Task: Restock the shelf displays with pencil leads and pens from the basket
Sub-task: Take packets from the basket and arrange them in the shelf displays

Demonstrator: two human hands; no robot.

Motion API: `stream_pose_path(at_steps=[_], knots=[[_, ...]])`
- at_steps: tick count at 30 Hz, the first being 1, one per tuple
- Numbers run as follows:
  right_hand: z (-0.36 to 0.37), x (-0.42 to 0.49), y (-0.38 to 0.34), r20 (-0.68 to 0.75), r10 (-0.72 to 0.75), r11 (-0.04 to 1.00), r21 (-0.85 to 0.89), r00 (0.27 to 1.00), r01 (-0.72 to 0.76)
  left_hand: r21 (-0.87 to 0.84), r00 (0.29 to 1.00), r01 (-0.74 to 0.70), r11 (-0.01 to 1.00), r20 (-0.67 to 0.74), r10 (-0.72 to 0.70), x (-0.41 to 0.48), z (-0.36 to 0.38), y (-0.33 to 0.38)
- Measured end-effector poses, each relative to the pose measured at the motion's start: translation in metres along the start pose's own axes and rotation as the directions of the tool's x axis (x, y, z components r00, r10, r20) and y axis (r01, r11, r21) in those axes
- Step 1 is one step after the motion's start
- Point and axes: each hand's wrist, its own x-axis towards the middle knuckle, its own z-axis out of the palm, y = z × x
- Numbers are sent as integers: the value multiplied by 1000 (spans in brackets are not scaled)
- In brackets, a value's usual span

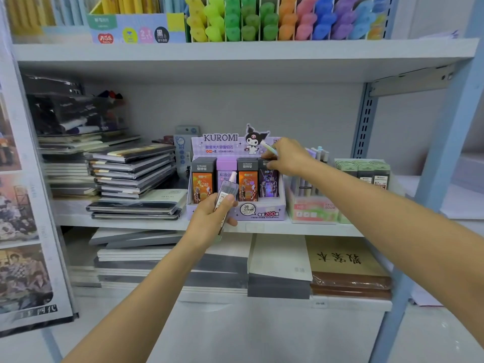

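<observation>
A purple Kuromi display box [262,213] stands on the middle shelf with several pencil lead cases [247,179] upright in it. My left hand [212,218] is in front of the box and grips a small bundle of clear pencil lead cases [227,191]. My right hand [286,158] is over the box's right end and pinches a pale pen-like item [269,148] between its fingers. To the right, a pastel box holds upright pens [318,153], and green lead packs [364,169] stand beyond it. No basket is in view.
Stacked notebooks [131,169] fill the shelf's left side. Coloured highlighters [262,19] line the top shelf. Paper pads and a brown book [345,260] lie on the lower shelf. A blue-grey upright post [445,153] bounds the right side; posters [21,231] hang at left.
</observation>
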Motion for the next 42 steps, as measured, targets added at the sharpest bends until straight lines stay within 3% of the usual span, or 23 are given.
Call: stream_pose_path(at_steps=[2, 4, 7, 11, 13, 19, 22, 25, 28, 32, 35, 39, 42], knots=[[-2, -7, -1, -96, -42, 993, 110, 995, 53, -17, 1000, -19, 1000, -24, 18, -1, 1, 1], [-4, -19, -2, -203, -35, 935, 338, 978, 104, -15, 998, -47, 999, -44, 46, -3, 2, 5], [-6, -39, -6, -154, -78, 840, 521, 985, 148, -47, 995, -101, 994, 3, 102, -5, 10, 16], [-20, -53, -17, -222, -247, 775, 540, 943, 330, -97, 988, -150, 984, 31, 154, -6, 26, 33], [-32, -54, -20, -213, -264, 756, 560, 941, 339, -100, 986, -165, 981, 22, 168, -6, 32, 41], [-48, -66, -8, -52, -391, 889, 236, 919, 392, -145, 987, -155, 977, 10, 158, -7, 45, 56], [-58, -75, 2, 13, -381, 897, 250, 925, 366, -159, 991, -101, 982, 75, 114, -6, 53, 62], [-72, -82, 15, -97, -312, 874, 359, 945, 326, -191, 992, -39, 981, 110, 61, -3, 58, 64], [-86, -93, 35, -161, -199, 827, 501, 967, 254, -340, 997, 18, 940, 72, 7, 0, 62, 65], [-86, -116, 62, 60, -161, 830, 549, 985, 103, -557, 999, 27, 830, -1, -33, -1, 78, 73], [-82, -131, 78, 191, -207, 836, 544, 959, 72, -548, 999, 4, 836, -26, -22, -2, 94, 81], [-86, -134, 83, 3, -160, 770, 626, 987, 123, -343, 998, -39, 938, 27, 51, -6, 117, 91], [-90, -133, 84, -76, -154, 755, 634, 985, 167, -306, 988, -69, 950, 109, 107, -11, 134, 100]])
